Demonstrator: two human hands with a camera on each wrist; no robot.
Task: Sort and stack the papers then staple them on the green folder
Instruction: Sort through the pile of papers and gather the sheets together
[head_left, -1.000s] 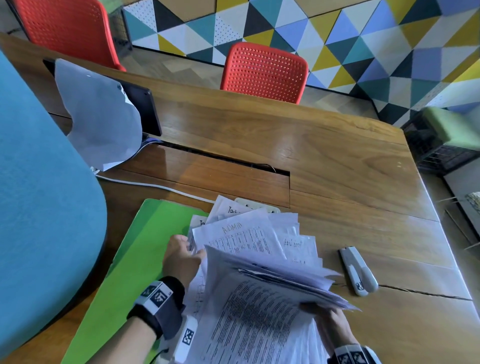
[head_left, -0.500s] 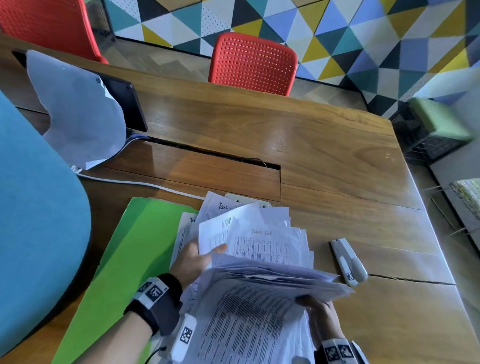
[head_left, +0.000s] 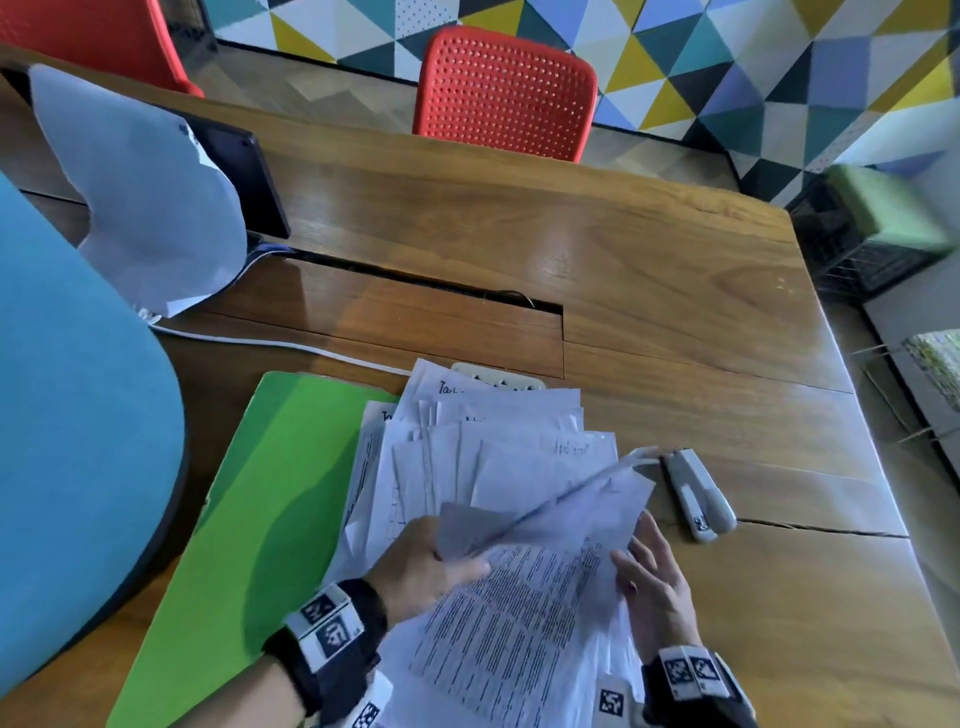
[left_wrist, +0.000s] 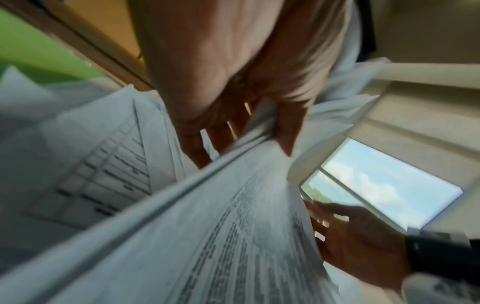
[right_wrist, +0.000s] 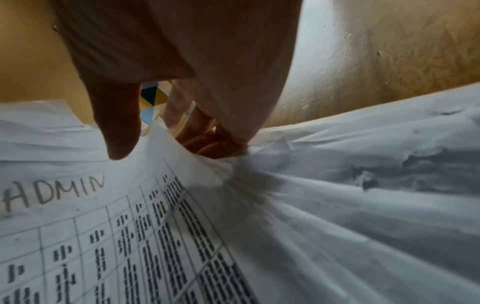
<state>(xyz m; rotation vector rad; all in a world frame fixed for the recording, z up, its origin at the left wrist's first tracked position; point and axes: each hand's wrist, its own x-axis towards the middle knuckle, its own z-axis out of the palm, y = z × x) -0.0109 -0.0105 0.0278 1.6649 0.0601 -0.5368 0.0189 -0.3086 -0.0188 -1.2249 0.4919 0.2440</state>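
Observation:
A loose pile of printed white papers (head_left: 498, 452) lies partly on the green folder (head_left: 249, 519), which is flat on the wooden table (head_left: 675, 312). My left hand (head_left: 457, 558) grips a lifted bundle of sheets (head_left: 519, 613), thumb on top and fingers beneath; the left wrist view shows that pinch (left_wrist: 246, 144). My right hand (head_left: 639, 551) is at the bundle's right edge. In the right wrist view, that paper edge passes between thumb and fingers (right_wrist: 166, 144), above a sheet marked ADMIN (right_wrist: 52, 193). A grey stapler (head_left: 698, 493) lies just right of the papers.
A blue chair back (head_left: 67, 415) fills the left side. A dark screen draped with white paper (head_left: 156, 192) stands at the back left, and a white cable (head_left: 270, 343) runs to a power strip (head_left: 498, 376) behind the papers. A red chair (head_left: 504, 93) is across the table.
My left hand left the pile's left side and now grips the raised bundle. The bundle has swung over toward the right. My right hand slid from under the stack to its right edge.

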